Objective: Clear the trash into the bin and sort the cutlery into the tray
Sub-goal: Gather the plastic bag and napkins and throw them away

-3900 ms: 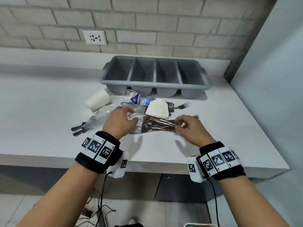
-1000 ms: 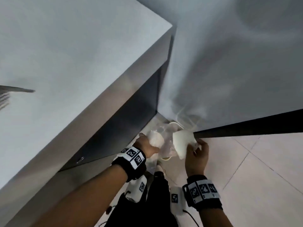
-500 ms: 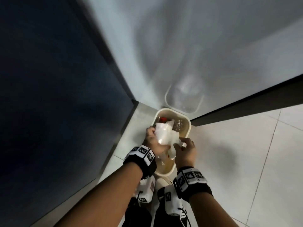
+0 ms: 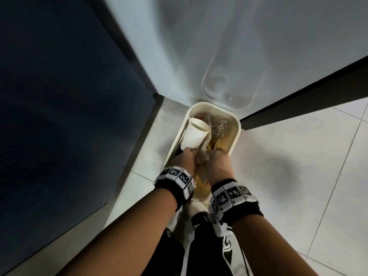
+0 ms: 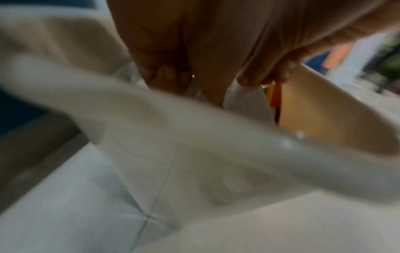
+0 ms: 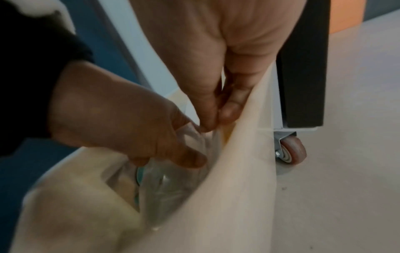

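Both hands have dropped from above the bin (image 4: 235, 124) to its near rim; a paper cup (image 4: 194, 136) now lies inside it. Left hand (image 4: 184, 161) and right hand (image 4: 218, 166) pinch crumpled clear plastic (image 6: 194, 135) between them, so release seems imminent

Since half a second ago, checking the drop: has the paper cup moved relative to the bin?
Yes. The paper cup has gone from the hands above the bin's near half into the bin, lying at its far left.
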`<action>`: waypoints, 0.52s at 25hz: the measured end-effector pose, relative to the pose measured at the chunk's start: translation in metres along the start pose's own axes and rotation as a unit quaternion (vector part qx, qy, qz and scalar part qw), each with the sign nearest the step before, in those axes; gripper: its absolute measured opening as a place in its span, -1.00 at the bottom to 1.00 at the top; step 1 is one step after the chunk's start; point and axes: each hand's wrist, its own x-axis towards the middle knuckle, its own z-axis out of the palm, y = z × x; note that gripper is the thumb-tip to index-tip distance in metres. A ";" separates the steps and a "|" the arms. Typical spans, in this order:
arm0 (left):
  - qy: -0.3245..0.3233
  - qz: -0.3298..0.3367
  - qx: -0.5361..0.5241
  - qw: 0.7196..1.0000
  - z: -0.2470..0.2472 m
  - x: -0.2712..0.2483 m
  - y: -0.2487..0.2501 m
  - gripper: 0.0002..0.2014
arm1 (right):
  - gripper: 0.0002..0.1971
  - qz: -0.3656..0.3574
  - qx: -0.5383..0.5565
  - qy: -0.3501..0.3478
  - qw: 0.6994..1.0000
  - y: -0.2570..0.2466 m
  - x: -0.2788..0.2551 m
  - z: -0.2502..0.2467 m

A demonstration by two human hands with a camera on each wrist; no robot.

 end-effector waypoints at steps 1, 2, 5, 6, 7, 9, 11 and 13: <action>-0.016 -0.005 -0.039 0.999 0.002 0.001 0.000 -0.66 | -0.88 0.003 -0.018 -0.016 1.000 0.001 0.002 0.002; -0.042 -0.015 -0.080 0.996 0.010 0.005 -0.001 -0.64 | -0.90 0.001 -0.046 -0.030 0.999 0.000 0.002 0.001; -0.087 -0.010 -0.150 0.985 -0.004 -0.011 0.004 -0.63 | -0.74 -0.044 -0.102 -0.035 0.993 0.000 -0.002 0.000; -0.075 -0.024 -0.144 0.986 -0.005 -0.014 0.002 -0.59 | -0.69 -0.054 -0.094 -0.041 0.993 -0.001 -0.004 -0.001; -0.062 -0.049 -0.167 0.983 -0.013 -0.025 0.002 -0.55 | -0.67 -0.053 -0.073 -0.053 0.995 -0.001 -0.008 -0.003; -0.060 -0.067 -0.181 0.979 -0.026 -0.040 0.002 -0.45 | -0.65 -0.044 -0.013 -0.066 0.997 0.000 -0.018 -0.008; -0.055 -0.045 -0.161 0.984 -0.042 -0.060 0.004 -0.32 | -0.62 -0.038 0.035 -0.051 0.997 0.000 -0.031 -0.014; -0.034 -0.055 -0.178 0.982 -0.064 -0.080 0.008 -0.39 | -0.64 -0.031 0.082 -0.020 0.996 -0.002 -0.048 -0.024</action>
